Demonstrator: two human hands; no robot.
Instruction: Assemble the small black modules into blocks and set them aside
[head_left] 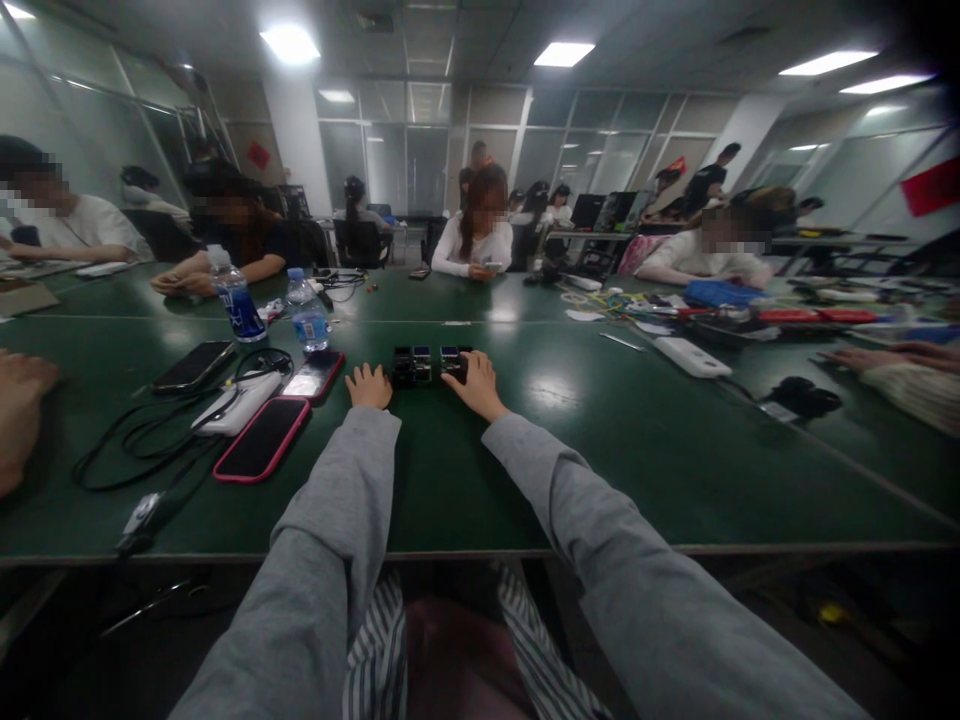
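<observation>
Several small black blocks with bluish-grey faces (421, 366) stand in a group on the green table in front of me. Beside their left end lies my left hand (368, 387), fingers spread on the tabletop with nothing held. My right hand (480, 386) has its thumb and fingers about another small black block (451, 358), which a narrow gap parts from the group. The right side of that block is hidden by my fingers. What exactly the blocks are is too small to tell.
Left of me lie a pink-edged phone (262, 440), a red-edged phone (313, 376), a black phone (193, 366), a white power strip (238, 402) with cables, and two bottles (309, 318). To the right are another power strip (686, 356) and tangled wires. Other people sit around.
</observation>
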